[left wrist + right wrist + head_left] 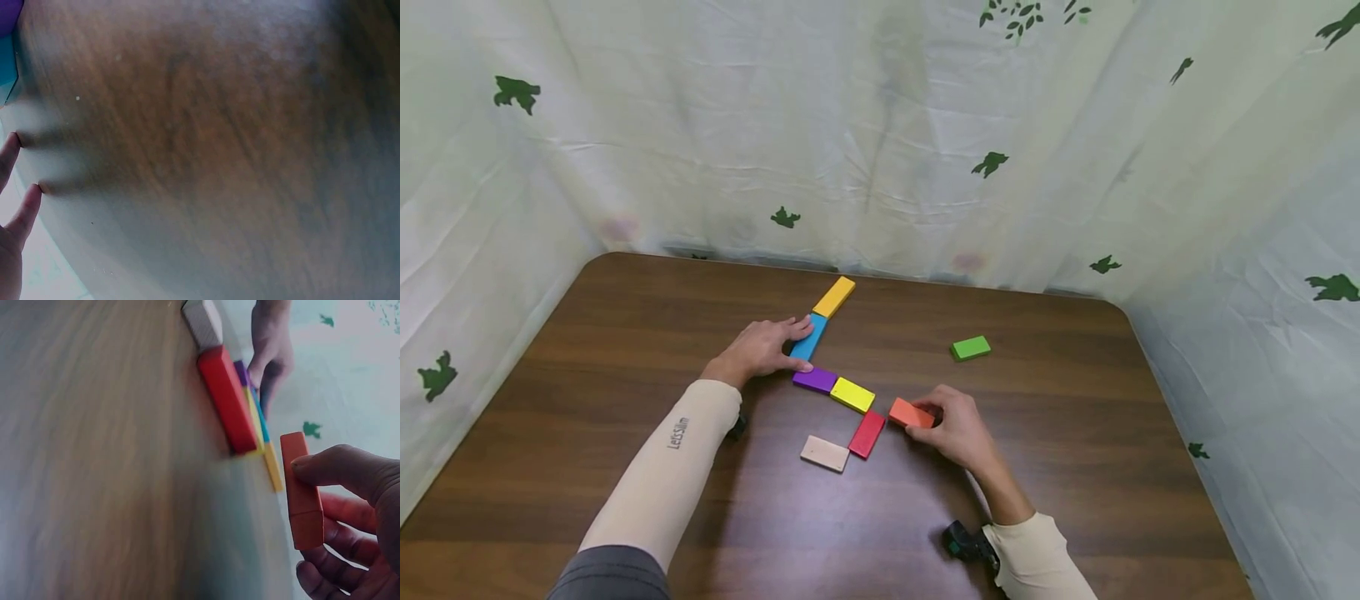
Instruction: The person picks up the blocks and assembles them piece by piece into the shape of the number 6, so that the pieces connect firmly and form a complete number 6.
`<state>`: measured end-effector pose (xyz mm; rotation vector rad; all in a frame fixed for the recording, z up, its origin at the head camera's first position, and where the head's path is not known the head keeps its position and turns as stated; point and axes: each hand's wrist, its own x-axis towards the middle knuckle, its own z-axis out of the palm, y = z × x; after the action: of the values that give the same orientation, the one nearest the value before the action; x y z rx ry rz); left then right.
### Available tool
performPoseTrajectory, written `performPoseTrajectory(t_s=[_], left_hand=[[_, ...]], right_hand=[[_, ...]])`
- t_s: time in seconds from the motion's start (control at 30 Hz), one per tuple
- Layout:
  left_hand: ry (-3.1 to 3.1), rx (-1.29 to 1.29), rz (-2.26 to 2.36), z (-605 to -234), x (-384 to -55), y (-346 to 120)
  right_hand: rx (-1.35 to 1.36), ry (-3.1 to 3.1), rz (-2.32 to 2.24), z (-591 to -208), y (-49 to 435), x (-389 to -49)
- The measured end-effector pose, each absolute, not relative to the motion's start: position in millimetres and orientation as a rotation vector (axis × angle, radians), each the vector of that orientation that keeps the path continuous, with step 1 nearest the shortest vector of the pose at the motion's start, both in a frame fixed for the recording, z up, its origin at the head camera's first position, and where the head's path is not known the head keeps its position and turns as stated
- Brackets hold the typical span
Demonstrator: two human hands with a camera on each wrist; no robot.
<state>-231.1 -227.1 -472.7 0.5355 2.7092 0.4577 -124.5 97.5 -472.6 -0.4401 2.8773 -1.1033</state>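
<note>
My right hand (953, 427) pinches an orange block (912, 413) between thumb and fingers, just right of the red block (867, 435). In the right wrist view the orange block (302, 494) is gripped near its middle, thumb on one face. My left hand (762, 348) is spread beside the blue block (809, 337), index fingertip at its left side and thumb where it meets the purple block (815, 380). Two left fingers (25, 215) extend down to the tabletop in the left wrist view. A yellow block (852, 394) joins purple to red.
An amber block (835, 296) continues the row beyond the blue one, near the table's back edge. A pale wooden block (825, 453) lies against the red block's near end. Apart at the right is a green block (972, 348). Curtains (880, 142) surround the brown table (1075, 450).
</note>
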Motion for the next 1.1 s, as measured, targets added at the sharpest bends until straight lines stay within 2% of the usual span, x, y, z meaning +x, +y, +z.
performPoseTrajectory(t_s=[0.53,1.1], left_hand=[[2.709,0.553,0.449,-471.1,-230.5,-227.6],[2.722,0.604,0.461,-469.8,-229.2,-229.3]], right_hand=[[-0.620,2.777,-1.009,-449.7,28.2,-129.4],[-0.823,2.756,-0.930,-454.4,-31.1,-133.7]])
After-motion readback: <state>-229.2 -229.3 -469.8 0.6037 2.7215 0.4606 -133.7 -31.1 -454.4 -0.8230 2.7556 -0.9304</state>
